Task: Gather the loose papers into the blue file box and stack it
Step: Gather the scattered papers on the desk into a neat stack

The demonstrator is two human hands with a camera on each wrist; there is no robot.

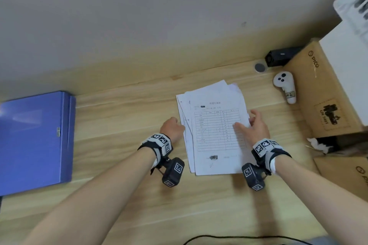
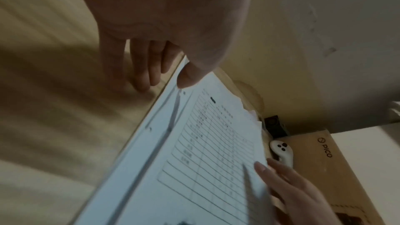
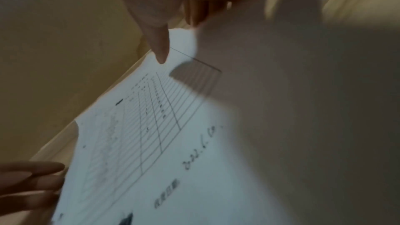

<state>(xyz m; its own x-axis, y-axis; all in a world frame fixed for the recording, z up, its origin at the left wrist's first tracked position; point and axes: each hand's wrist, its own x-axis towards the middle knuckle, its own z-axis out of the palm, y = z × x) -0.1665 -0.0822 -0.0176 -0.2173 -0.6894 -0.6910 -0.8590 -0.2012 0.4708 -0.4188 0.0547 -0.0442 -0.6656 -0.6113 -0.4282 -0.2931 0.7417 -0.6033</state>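
Note:
A loose stack of printed papers [image 1: 213, 125] lies on the wooden table, its sheets fanned at the left edge and the top. My left hand [image 1: 175, 124] is at the stack's left edge. In the left wrist view its fingers [image 2: 140, 67] point fairly straight down to the table beside the sheets, and its thumb touches the edge. My right hand [image 1: 246, 122] holds the right edge, thumb flat on the top sheet [image 3: 160, 49] and fingers curled past the edge. The blue file box [image 1: 35, 139] lies shut and flat at the far left, apart from both hands.
A white controller [image 1: 284, 87], a small black box [image 1: 278, 57] and a round cap [image 1: 259, 67] sit at the back right. Cardboard boxes [image 1: 318, 89] line the right side. A black cable [image 1: 239, 237] runs along the front edge. The wall stands close behind the table.

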